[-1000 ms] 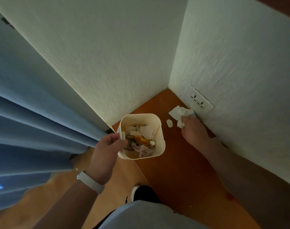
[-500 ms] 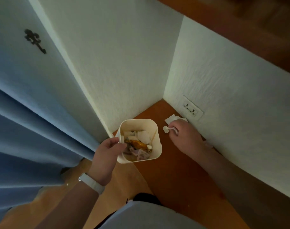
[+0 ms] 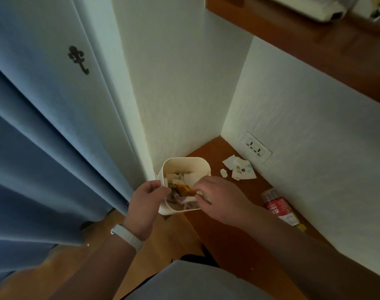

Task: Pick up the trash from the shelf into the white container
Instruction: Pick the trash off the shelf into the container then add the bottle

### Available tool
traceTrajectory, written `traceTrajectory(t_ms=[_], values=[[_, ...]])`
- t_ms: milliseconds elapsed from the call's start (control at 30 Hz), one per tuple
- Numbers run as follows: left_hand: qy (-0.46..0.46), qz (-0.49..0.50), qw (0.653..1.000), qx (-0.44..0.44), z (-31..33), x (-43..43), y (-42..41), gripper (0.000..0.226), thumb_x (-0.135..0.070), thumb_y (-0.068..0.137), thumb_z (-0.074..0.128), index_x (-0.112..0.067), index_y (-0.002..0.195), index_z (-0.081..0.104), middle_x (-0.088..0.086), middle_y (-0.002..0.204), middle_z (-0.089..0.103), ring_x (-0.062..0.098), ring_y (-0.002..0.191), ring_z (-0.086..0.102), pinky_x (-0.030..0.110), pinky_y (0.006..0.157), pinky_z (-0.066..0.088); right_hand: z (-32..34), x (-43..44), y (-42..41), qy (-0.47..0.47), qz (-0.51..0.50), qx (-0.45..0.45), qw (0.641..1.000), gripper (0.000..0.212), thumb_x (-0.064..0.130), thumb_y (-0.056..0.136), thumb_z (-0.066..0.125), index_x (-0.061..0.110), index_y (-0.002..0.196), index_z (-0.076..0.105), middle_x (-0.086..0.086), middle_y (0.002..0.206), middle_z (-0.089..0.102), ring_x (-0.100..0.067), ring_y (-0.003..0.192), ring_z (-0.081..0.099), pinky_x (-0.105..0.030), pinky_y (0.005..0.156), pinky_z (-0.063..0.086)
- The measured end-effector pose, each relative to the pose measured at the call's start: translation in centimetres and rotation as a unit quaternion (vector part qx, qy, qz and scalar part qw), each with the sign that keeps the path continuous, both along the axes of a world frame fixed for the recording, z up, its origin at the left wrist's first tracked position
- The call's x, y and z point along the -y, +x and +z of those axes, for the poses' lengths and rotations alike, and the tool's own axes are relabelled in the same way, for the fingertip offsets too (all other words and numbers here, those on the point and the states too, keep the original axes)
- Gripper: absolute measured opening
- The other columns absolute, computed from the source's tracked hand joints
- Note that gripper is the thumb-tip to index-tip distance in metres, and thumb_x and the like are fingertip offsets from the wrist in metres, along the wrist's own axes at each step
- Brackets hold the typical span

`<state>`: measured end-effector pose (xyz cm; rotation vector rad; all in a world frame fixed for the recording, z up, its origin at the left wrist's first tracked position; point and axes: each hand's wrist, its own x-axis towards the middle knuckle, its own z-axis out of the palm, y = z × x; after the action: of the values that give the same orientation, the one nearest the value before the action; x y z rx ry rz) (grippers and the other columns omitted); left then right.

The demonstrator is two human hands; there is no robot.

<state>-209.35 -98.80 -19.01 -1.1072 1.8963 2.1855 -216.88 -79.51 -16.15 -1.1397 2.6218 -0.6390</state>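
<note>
White container (image 3: 184,164) pinched at its rim by the left hand (image 3: 146,200). Right hand (image 3: 219,201) over its opening, fingers curled; cannot tell whether they grip anything. Torn tissue (image 3: 238,167) lies on the shelf (image 3: 208,232) just beyond the right hand.

The left hand (image 3: 144,205) grips the white container (image 3: 185,162); the right hand (image 3: 220,201) dips its fingers inside; tissue scraps (image 3: 238,168) litter the shelf (image 3: 247,185).

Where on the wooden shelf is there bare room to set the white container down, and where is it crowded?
Bare: the shelf on its open-edge side, bordered by paper scraps, red wrapper and right hand; also the back corner. Crowded: along the wall by the socket.
</note>
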Motion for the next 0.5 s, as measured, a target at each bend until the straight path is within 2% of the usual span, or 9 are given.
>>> traceTrajectory(t_ms=[100,167,233,300,400,500], values=[[-0.003,-0.002,1.000,0.004,-0.3,0.2,-0.1,0.017,-0.009,0.091,0.068,-0.009,0.108,0.073,0.017,0.105,0.078,0.035,0.098,0.074,0.050,0.092,0.060,0.1,-0.4,-0.4,-0.015,-0.006,-0.002,1.000,0.024,0.030,0.096,0.052,0.021,0.115,0.063,0.010,0.109,0.058,-0.005,0.097,0.050,-0.023,0.077,0.043],[-0.008,-0.003,1.000,0.006,-0.5,0.3,-0.2,0.017,-0.010,0.091,0.068,-0.009,0.107,0.073,0.016,0.104,0.078,0.034,0.097,0.075,0.048,0.089,0.062,0.0,-1.0,-1.0,-0.028,-0.027,-0.005,0.999,0.025,0.033,0.096,0.052,0.021,0.115,0.063,0.012,0.109,0.057,-0.001,0.094,0.048,-0.021,0.075,0.042],[-0.010,-0.006,1.000,0.007,-0.7,0.4,-0.4,0.017,-0.010,0.092,0.068,-0.009,0.107,0.074,0.017,0.102,0.078,0.032,0.091,0.075,0.040,0.076,0.063,-0.4,-1.6,-1.9,-0.035,-0.059,-0.011,0.998,0.023,0.033,0.096,0.052,0.022,0.113,0.062,0.013,0.107,0.056,0.000,0.092,0.048,-0.021,0.074,0.043],[-0.013,-0.013,1.000,0.006,-0.8,0.4,-0.7,0.016,-0.010,0.092,0.067,-0.010,0.107,0.073,0.017,0.101,0.077,0.028,0.084,0.074,0.032,0.065,0.059,-1.2,-2.4,-3.3,-0.032,-0.103,-0.022,0.994,0.021,0.031,0.096,0.053,0.021,0.112,0.061,0.012,0.105,0.057,-0.002,0.092,0.051,-0.024,0.076,0.046],[-0.009,-0.006,1.000,0.015,-1.1,0.4,-1.1,0.017,-0.010,0.092,0.068,-0.009,0.108,0.073,0.017,0.102,0.078,0.031,0.088,0.075,0.039,0.078,0.061,-3.4,-3.8,-6.1,-0.001,-0.180,-0.026,0.983,0.027,0.031,0.094,0.055,0.019,0.118,0.060,0.006,0.114,0.060,-0.008,0.100,0.054,-0.029,0.082,0.048],[0.003,-0.002,1.000,0.021,-1.2,0.3,-1.6,0.020,-0.008,0.091,0.069,-0.007,0.111,0.072,0.018,0.103,0.078,0.033,0.091,0.075,0.045,0.087,0.061,-6.3,-4.9,-8.9,0.071,-0.218,-0.012,0.973,0.042,0.035,0.094,0.056,0.017,0.132,0.053,-0.002,0.133,0.055,-0.018,0.119,0.052,-0.034,0.092,0.046]])
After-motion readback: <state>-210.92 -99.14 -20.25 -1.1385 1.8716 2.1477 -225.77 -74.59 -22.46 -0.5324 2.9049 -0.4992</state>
